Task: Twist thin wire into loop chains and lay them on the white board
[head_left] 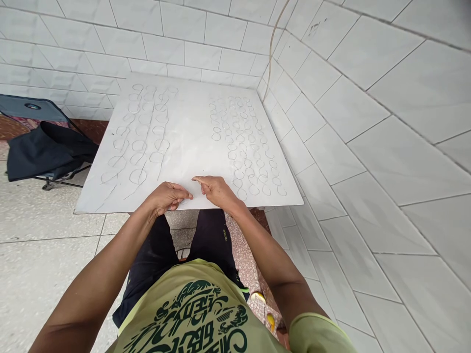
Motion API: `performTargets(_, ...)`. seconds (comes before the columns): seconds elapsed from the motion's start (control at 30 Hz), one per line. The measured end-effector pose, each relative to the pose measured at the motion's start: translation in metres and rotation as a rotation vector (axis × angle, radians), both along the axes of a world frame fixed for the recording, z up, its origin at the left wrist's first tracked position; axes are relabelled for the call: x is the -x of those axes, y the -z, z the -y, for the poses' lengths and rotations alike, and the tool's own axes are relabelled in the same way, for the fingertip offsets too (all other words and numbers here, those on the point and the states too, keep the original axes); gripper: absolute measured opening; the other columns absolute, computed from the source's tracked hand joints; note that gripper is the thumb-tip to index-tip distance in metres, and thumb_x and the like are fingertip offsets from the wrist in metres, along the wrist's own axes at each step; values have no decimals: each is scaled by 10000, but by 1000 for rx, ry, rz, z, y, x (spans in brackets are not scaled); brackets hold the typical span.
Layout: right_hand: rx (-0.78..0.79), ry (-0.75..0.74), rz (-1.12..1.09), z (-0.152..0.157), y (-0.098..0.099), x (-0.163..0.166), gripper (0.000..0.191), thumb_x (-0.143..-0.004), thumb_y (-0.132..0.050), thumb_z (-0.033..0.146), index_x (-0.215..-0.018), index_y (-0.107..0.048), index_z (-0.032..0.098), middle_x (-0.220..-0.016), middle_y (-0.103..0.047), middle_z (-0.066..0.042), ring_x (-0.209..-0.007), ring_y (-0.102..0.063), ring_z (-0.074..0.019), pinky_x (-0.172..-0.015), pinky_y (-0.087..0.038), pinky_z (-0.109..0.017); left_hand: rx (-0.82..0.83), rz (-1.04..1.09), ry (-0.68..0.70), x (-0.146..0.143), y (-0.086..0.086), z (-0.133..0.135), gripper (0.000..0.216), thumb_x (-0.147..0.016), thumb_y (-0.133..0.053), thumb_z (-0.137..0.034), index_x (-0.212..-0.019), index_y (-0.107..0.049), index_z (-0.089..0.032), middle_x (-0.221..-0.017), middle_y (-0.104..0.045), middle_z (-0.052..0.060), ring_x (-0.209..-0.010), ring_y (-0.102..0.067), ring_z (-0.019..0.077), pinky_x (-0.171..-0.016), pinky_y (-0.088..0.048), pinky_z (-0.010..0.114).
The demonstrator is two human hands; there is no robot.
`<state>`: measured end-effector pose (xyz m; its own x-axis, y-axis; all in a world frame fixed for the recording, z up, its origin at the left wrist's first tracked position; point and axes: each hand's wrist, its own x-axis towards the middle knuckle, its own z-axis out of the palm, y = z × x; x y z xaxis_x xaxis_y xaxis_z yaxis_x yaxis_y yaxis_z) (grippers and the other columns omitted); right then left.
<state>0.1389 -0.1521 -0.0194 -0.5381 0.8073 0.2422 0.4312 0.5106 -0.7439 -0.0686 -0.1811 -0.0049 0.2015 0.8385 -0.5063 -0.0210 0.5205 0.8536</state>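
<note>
My left hand [170, 197] is held low over the near edge of a white board [193, 127], thumb and fingers pinched together. A faint thin curve shows just under its fingertips, but what they hold is too fine to make out. Facing it, my right hand [217, 190] has its index finger bent over the thumb in a pinch, a small gap from the left. Anything between those fingers is too small to see. Larger thin dark loops with long tails [138, 145] lie in rows on the board's left side. Smaller linked loops [241, 138], like bent wire, fill the right side.
White tiled walls [368, 98] stand behind and to the right of the board, with a thin cable [271, 54] in the corner. At the left is a folding chair [33, 105] with dark cloth [47, 149] over it. A yellow object [271, 321] lies on the floor.
</note>
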Motion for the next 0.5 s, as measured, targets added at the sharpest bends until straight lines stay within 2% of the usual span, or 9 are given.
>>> performTargets(0.2, -28, -110, 87, -8, -9, -2, 468, -901, -412, 79, -1224, -729, 198, -740, -642, -10, -697, -545, -148, -760, -453, -288, 18, -4, -3, -1, 1, -2, 231, -505, -894, -199, -523, -673, -137, -432, -426, -29, -378, -308, 43, -330, -196, 203)
performTargets(0.5, -9, -225, 99, -21, -27, -1, 393, -897, -483, 114, -1136, -770, 235, -716, -648, 14, -678, -554, -141, -714, -442, -279, 36, 7, 39, -3, 1, -5, 217, -514, -892, -179, -527, -680, -133, -430, -435, -22, -375, -310, 46, -344, -177, 214)
